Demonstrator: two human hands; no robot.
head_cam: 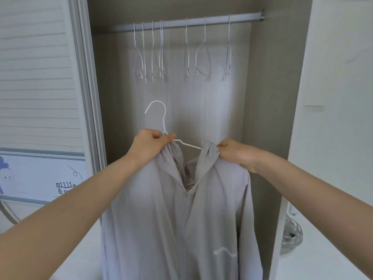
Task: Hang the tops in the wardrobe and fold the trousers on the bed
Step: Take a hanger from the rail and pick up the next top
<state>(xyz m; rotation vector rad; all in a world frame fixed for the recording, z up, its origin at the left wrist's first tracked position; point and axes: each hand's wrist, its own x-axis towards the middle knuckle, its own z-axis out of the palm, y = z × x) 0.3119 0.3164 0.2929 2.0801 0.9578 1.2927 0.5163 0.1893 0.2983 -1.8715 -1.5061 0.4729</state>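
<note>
A light grey zip-front jacket [161, 219] hangs in front of me on a white wire hanger [161, 116], below the wardrobe rail [201, 22]. My left hand [149, 145] grips the hanger's neck together with the jacket's left collar edge. My right hand [236, 153] pinches the right collar edge by the zip. The zip is open at the top, and one arm of the hanger shows bare between the two collar edges. The hanger's hook points up and left, well under the rail.
Several empty white wire hangers [203, 55] hang from the rail inside the open wardrobe. A slatted sliding door [40, 77] stands to the left and a white panel [333, 98] to the right. A clear plastic bag [292, 235] lies at the lower right.
</note>
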